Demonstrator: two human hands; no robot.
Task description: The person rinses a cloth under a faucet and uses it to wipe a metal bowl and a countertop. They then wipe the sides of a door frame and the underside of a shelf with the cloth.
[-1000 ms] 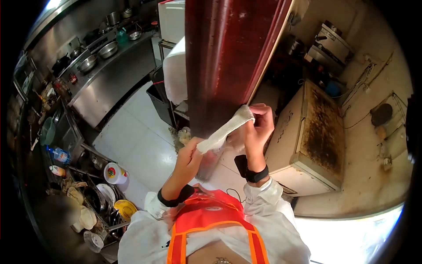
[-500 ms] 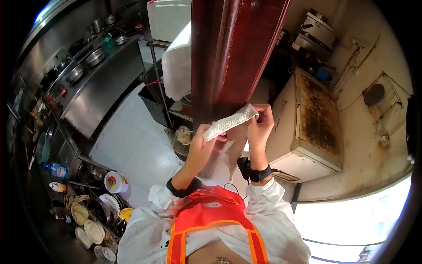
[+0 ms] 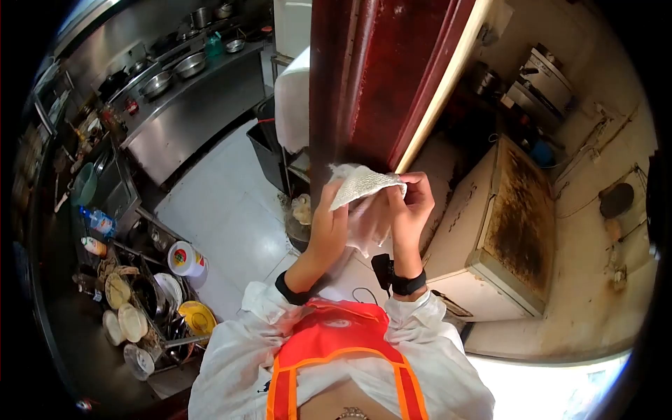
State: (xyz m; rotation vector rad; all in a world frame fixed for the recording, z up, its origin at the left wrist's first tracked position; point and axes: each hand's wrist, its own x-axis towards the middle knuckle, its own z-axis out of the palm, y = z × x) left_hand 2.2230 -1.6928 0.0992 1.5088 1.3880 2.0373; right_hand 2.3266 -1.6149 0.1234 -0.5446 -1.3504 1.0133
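Observation:
A pale, textured cloth (image 3: 365,183) is stretched between my two hands, with a thinner part of it hanging below. My left hand (image 3: 329,227) has its fingers closed on the cloth's left end. At the right end my right hand (image 3: 413,206) pinches it between thumb and fingers. Just beyond the hands stands a dark red door edge (image 3: 381,84). Black bands are on both wrists, and a red apron (image 3: 339,332) with orange trim covers my chest.
On the left are a steel counter (image 3: 196,105) with metal bowls, a white bucket (image 3: 186,259) and a rack of plates and pans. A white cabinet (image 3: 483,280) with a stained top stands right. A dark bin (image 3: 267,150) is behind the door's left side.
The cloth has bunched up from a folded strip into a wider shape, its thin part hanging lower. The view has shifted, so the door shows a pale edge on its right.

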